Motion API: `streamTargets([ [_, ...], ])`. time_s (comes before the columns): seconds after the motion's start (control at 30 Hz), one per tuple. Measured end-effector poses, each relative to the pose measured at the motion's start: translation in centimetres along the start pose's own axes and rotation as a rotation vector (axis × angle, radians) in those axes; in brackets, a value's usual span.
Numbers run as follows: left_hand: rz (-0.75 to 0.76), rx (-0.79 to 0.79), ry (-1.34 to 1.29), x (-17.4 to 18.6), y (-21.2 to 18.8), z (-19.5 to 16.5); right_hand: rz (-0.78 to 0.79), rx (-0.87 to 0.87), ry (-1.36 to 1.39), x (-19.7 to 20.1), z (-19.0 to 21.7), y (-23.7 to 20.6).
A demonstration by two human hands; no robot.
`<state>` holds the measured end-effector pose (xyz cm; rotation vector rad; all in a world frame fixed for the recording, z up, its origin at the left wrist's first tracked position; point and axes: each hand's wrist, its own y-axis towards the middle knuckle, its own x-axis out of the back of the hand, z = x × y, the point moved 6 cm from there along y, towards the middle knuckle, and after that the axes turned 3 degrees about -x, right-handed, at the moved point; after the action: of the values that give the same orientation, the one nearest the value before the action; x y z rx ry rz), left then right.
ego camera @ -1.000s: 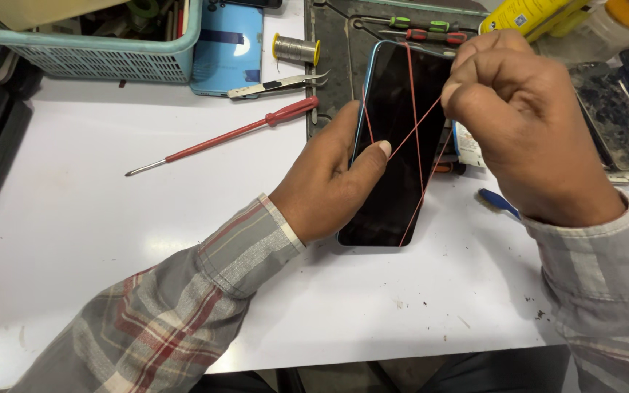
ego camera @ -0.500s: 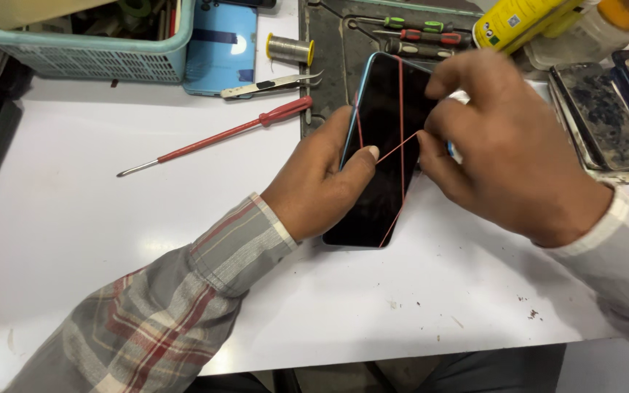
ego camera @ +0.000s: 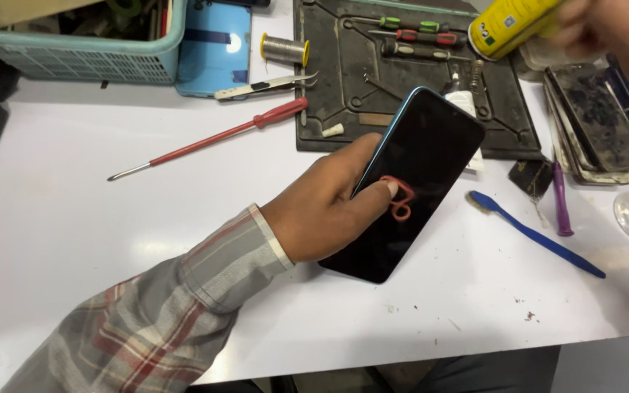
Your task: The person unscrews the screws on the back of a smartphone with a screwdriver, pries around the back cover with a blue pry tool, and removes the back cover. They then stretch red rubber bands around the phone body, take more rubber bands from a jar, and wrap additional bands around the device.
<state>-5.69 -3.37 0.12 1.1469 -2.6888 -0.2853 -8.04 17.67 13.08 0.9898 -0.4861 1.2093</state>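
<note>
Head view: the left hand grips a dark phone by its left edge, fingers wrapped under the body and the thumb pressed flat on the glass. Under the thumb tip lies a slack red rubber band, curled in two small loops on the screen. The phone sits tilted, its lower corner on the white table and its upper end over the edge of a dark work mat. The right hand, at the top right corner and partly out of frame, is closed around a yellow bottle, well apart from the phone.

On the mat lie small screwdrivers. Beside it are a red screwdriver, tweezers and a spool of wire. A blue brush and a purple pry tool lie to the right of the phone, near a stack of old phone screens. A teal basket stands at the top left.

Judgement: the hold looks sound. Steady thumb pressure should keep the band from rolling off the glass, and resting the phone's lower corner on the table gives firm support.
</note>
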Motion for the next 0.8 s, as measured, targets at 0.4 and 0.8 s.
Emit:
streamTargets([
  [0.4,-0.125,-0.024,-0.128,0.5,0.9,0.8,0.058,0.308,0.092,-5.0,5.5,-8.5],
  [0.8,-0.116,-0.027,-0.080,0.7,0.4,0.1,0.353,-0.123,0.947,-5.9,3.2,-8.4],
])
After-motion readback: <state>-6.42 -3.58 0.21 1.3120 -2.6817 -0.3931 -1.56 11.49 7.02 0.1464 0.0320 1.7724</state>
